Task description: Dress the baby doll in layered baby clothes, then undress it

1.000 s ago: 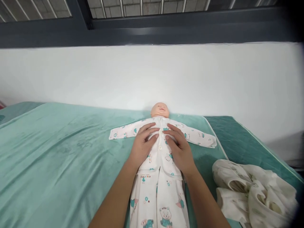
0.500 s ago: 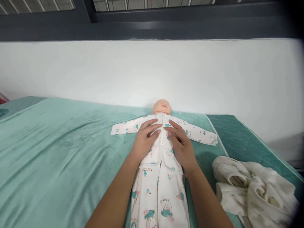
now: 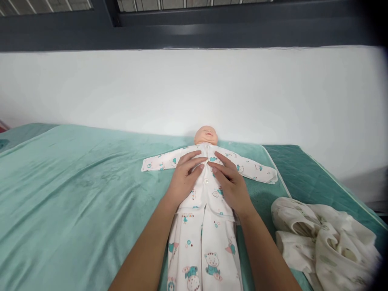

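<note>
A baby doll (image 3: 206, 135) lies face up in a white pyjama top (image 3: 209, 198) with a teal and pink animal print, its sleeves spread to both sides. My left hand (image 3: 186, 176) rests on the left half of the top's front. Opposite it, my right hand (image 3: 232, 182) lies on the right half. Both index fingertips meet at a small button on the centre line; thumbs and other fingers are apart. Another button (image 3: 206, 181) shows just below. Matching pyjama trousers (image 3: 204, 250) cover the legs, running out of view at the bottom.
Under the doll is a light green blanket (image 3: 91, 202), over a darker teal quilted cover (image 3: 287, 165). Crumpled white patterned clothing (image 3: 324, 242) lies at the right. A white wall (image 3: 121, 89) rises behind the doll's head, below a dark window frame (image 3: 212, 32).
Both hands keep almost the same place on the top, fingertips still at the button. The view has shifted very slightly.
</note>
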Motion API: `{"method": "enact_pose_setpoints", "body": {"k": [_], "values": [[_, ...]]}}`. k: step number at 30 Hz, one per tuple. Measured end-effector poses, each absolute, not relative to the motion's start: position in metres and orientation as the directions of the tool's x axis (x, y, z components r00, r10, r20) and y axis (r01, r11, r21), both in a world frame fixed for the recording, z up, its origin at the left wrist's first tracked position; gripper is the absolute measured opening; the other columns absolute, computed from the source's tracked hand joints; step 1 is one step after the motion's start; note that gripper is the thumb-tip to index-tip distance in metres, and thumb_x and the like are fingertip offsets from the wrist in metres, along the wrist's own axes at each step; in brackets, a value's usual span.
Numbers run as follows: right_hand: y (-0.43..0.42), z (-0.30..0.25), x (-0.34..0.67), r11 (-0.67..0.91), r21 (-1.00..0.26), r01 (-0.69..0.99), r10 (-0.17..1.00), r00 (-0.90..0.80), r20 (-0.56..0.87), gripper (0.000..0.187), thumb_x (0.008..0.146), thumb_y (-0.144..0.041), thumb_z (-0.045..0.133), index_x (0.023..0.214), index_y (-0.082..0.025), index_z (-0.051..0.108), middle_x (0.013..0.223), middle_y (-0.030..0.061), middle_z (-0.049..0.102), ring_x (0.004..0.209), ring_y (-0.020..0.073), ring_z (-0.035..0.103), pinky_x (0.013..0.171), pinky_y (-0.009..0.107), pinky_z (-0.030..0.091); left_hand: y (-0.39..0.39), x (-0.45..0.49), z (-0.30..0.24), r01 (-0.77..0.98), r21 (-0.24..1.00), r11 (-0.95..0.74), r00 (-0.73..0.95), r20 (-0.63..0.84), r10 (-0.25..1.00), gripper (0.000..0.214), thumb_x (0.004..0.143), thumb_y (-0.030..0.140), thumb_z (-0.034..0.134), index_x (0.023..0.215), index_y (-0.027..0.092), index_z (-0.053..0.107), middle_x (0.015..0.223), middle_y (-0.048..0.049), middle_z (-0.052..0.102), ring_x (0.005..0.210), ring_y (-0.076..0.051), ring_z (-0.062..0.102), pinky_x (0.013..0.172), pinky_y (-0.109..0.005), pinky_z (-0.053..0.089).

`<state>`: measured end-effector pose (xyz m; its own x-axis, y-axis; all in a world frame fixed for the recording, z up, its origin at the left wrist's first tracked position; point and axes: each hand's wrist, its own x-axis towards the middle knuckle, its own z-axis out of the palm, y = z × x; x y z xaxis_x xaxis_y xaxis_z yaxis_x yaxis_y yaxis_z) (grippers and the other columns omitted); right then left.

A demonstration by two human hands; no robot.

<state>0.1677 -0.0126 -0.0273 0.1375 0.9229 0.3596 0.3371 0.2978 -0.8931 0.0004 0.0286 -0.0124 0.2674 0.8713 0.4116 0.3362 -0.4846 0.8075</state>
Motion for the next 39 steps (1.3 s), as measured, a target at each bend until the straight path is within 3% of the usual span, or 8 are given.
{"method": "enact_pose_setpoints", "body": {"k": [7, 12, 15, 18, 27, 32, 39], "values": [[-0.0121, -0.0288, 0.1638, 0.339, -0.888, 0.309, 0.895, 0.186, 0.406, 0.025, 0.093, -0.034, 0.057, 0.115, -0.031, 0.070, 0.146, 0.0014, 0.052, 0.138, 0.0223, 0.044, 0.115, 0.046, 0.037, 0.0264, 0.0000, -0.0118, 0.392, 0.744, -0.541, 0.291, 0.457, 0.840, 0.035, 0.096, 0.020, 0.045, 0.116, 0.032, 0.071, 0.141, -0.0009, 0.056, 0.134, -0.019, 0.047, 0.116, -0.040, 0.037], [-0.0121, -0.0324, 0.1640, 0.363, -0.869, 0.337, 0.880, 0.183, 0.439, 0.031, 0.095, -0.033, 0.055, 0.124, -0.033, 0.065, 0.147, 0.0011, 0.051, 0.139, 0.0215, 0.043, 0.116, 0.046, 0.035, 0.0232, -0.0002, -0.0127, 0.541, 0.538, -0.647, 0.356, 0.550, 0.755, 0.040, 0.096, 0.014, 0.041, 0.119, 0.029, 0.070, 0.140, -0.0037, 0.056, 0.134, -0.021, 0.047, 0.113, -0.043, 0.040], [-0.0103, -0.0336, 0.1658, 0.371, -0.816, 0.444, 0.883, 0.103, 0.458, 0.038, 0.097, -0.036, 0.053, 0.135, -0.037, 0.057, 0.153, -0.0003, 0.044, 0.142, 0.0221, 0.038, 0.117, 0.047, 0.034, 0.0227, 0.0001, -0.0144, 0.608, 0.395, -0.689, 0.401, 0.596, 0.695, 0.041, 0.093, 0.010, 0.045, 0.118, 0.030, 0.070, 0.138, -0.0034, 0.059, 0.130, -0.023, 0.050, 0.109, -0.046, 0.042], [-0.0072, -0.0336, 0.1667, 0.383, -0.733, 0.562, 0.879, 0.021, 0.476, 0.042, 0.098, -0.039, 0.051, 0.140, -0.039, 0.052, 0.156, -0.0019, 0.039, 0.145, 0.0221, 0.033, 0.120, 0.049, 0.029, 0.0230, 0.0009, -0.0164, 0.614, 0.344, -0.710, 0.405, 0.635, 0.658, 0.039, 0.090, 0.008, 0.049, 0.114, 0.029, 0.071, 0.134, -0.0028, 0.061, 0.125, -0.023, 0.053, 0.106, -0.046, 0.044], [-0.0068, -0.0278, 0.1660, 0.356, -0.718, 0.598, 0.886, 0.029, 0.463, 0.029, 0.096, -0.038, 0.053, 0.125, -0.034, 0.057, 0.149, 0.0015, 0.046, 0.143, 0.0226, 0.035, 0.117, 0.048, 0.031, 0.0261, 0.0015, -0.0188, 0.416, 0.590, -0.692, 0.291, 0.635, 0.716, 0.040, 0.089, 0.004, 0.046, 0.097, 0.030, 0.076, 0.128, -0.0007, 0.066, 0.123, -0.019, 0.057, 0.107, -0.042, 0.045], [-0.0072, -0.0293, 0.1663, 0.358, -0.754, 0.551, 0.887, 0.050, 0.458, 0.026, 0.094, -0.038, 0.056, 0.120, -0.033, 0.057, 0.148, 0.0011, 0.047, 0.141, 0.0228, 0.037, 0.117, 0.048, 0.031, 0.0254, 0.0018, -0.0158, 0.364, 0.705, -0.608, 0.226, 0.567, 0.792, 0.032, 0.090, 0.008, 0.049, 0.100, 0.026, 0.073, 0.125, -0.0019, 0.067, 0.122, -0.019, 0.058, 0.109, -0.041, 0.045], [-0.0067, -0.0293, 0.1673, 0.352, -0.784, 0.511, 0.896, 0.056, 0.439, 0.026, 0.092, -0.039, 0.060, 0.117, -0.033, 0.058, 0.148, 0.0013, 0.046, 0.141, 0.0236, 0.037, 0.117, 0.049, 0.030, 0.0250, 0.0012, -0.0153, 0.352, 0.742, -0.570, 0.226, 0.523, 0.822, 0.035, 0.091, 0.009, 0.046, 0.098, 0.027, 0.075, 0.127, -0.0010, 0.066, 0.122, -0.018, 0.058, 0.110, -0.041, 0.044]]}}
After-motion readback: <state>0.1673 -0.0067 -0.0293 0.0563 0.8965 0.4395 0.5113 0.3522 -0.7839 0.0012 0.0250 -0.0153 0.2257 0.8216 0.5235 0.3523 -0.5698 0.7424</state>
